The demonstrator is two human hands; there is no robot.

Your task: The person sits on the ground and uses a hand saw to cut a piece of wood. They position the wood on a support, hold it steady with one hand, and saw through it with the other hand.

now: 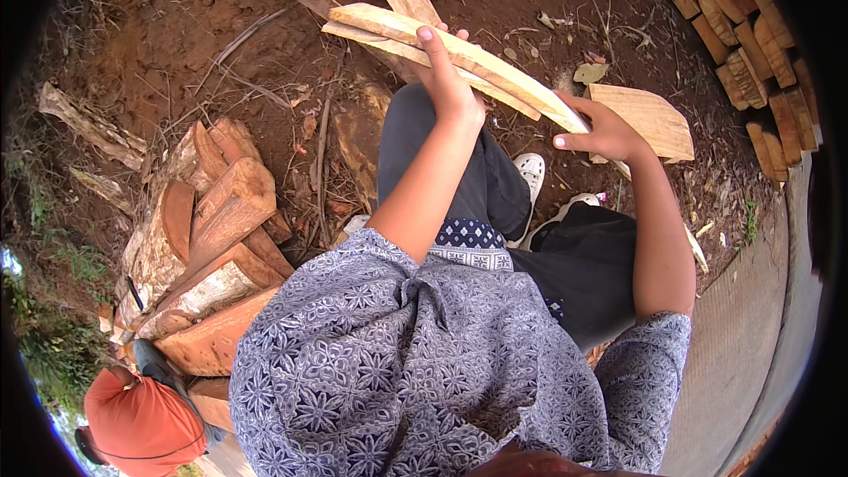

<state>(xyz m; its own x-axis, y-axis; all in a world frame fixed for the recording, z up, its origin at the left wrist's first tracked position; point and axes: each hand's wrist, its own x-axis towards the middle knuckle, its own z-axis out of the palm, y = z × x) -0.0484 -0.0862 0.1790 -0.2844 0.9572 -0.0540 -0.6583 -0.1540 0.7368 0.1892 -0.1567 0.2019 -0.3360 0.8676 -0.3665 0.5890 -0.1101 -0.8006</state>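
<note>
Spanning the frame's upper middle, a curved wooden strip is pinched by the left hand, thumb on top, and clasped near its right end by the right hand. Likely light, stiff, perhaps splintery; two spaced holds suit it.

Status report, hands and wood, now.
Left hand holding pale wood strips. Right hand gripping the longer one. Broad wood piece just beyond right hand; contact unclear.

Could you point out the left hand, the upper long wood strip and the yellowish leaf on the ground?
Left hand [451,87]: head view, middle of the hand.
Upper wood strip [490,67]: head view, its pale face.
Yellowish leaf [590,73]: head view, middle of its blade.
</note>
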